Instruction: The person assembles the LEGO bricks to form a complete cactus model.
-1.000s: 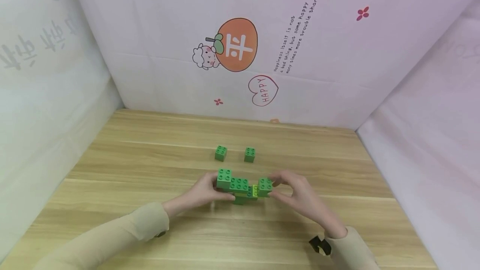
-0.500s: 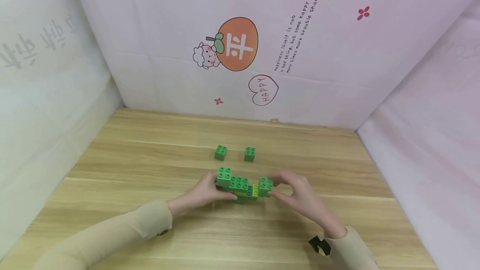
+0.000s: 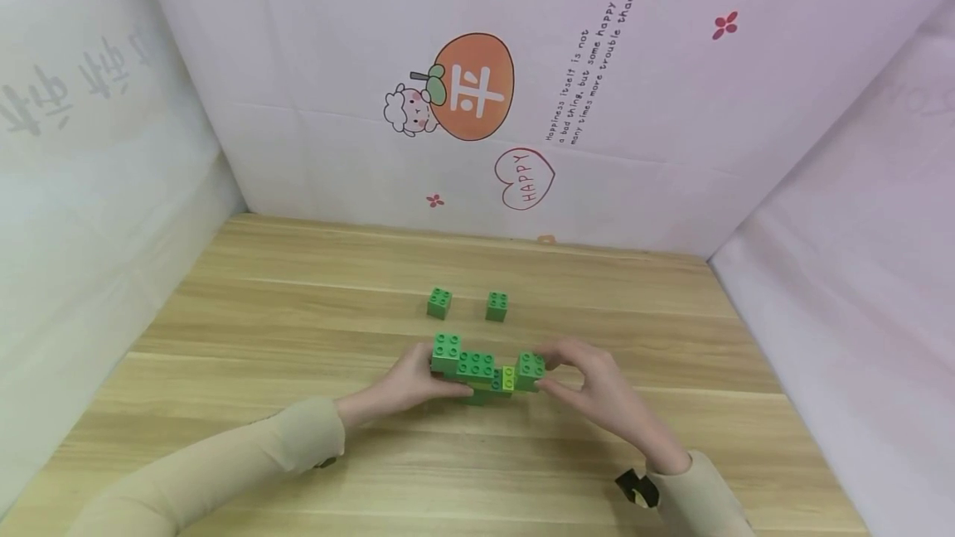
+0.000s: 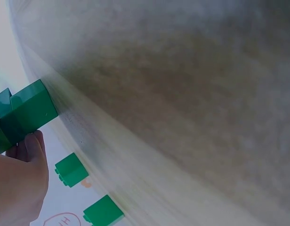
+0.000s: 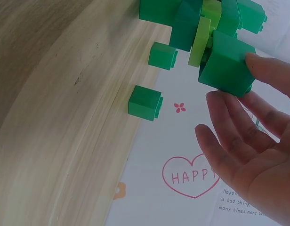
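Observation:
My left hand [image 3: 409,381] grips the left part of a joined build of green toy building bricks [image 3: 475,365] by its sides. A square four-stud brick tops its left end, and a lime brick [image 3: 509,378] lies toward its right. At that right end my right hand [image 3: 600,392] pinches a separate-looking green square brick [image 3: 530,366] between thumb and fingers. In the right wrist view this green brick [image 5: 227,65] sits tilted over the studs of the lime piece [image 5: 200,41], with a narrow gap showing. The left wrist view shows fingers [image 4: 34,147] under the dark green build [image 4: 32,110].
Two loose green square bricks, one left [image 3: 439,303] and one right [image 3: 496,307], stand on the wooden table [image 3: 313,305] beyond the hands. Printed white cloth [image 3: 336,89] walls the back and both sides. A black strap piece [image 3: 637,489] hangs by the right cuff.
The brick in my right hand has shifted very slightly to the right. My left forearm has edged a little right and away. The loose bricks stay put.

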A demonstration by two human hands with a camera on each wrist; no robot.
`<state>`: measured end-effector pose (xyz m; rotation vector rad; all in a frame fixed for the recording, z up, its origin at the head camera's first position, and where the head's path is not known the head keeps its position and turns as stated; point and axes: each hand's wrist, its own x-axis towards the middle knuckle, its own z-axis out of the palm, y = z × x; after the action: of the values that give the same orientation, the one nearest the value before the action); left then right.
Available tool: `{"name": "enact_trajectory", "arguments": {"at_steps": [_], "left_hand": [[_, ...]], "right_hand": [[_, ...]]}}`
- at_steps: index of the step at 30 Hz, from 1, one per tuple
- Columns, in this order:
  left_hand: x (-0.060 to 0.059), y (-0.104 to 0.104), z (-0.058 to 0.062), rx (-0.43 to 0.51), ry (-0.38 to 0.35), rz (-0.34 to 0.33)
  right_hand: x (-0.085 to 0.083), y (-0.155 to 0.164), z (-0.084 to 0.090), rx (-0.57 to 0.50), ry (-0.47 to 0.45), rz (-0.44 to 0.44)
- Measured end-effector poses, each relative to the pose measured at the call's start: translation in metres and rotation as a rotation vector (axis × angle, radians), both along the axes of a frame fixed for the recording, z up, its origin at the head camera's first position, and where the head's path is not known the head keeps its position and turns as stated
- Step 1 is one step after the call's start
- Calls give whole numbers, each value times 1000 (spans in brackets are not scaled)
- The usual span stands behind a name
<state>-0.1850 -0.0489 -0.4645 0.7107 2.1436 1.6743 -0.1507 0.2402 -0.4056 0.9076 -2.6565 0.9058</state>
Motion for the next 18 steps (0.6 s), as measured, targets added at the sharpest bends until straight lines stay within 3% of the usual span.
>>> {"name": "enact_trajectory", "arguments": {"at_steps": [18], "left_hand": [[-2,0,1,-5,27,1]], "right_hand": [[-1,2,-4,-12,-31,5]]}}
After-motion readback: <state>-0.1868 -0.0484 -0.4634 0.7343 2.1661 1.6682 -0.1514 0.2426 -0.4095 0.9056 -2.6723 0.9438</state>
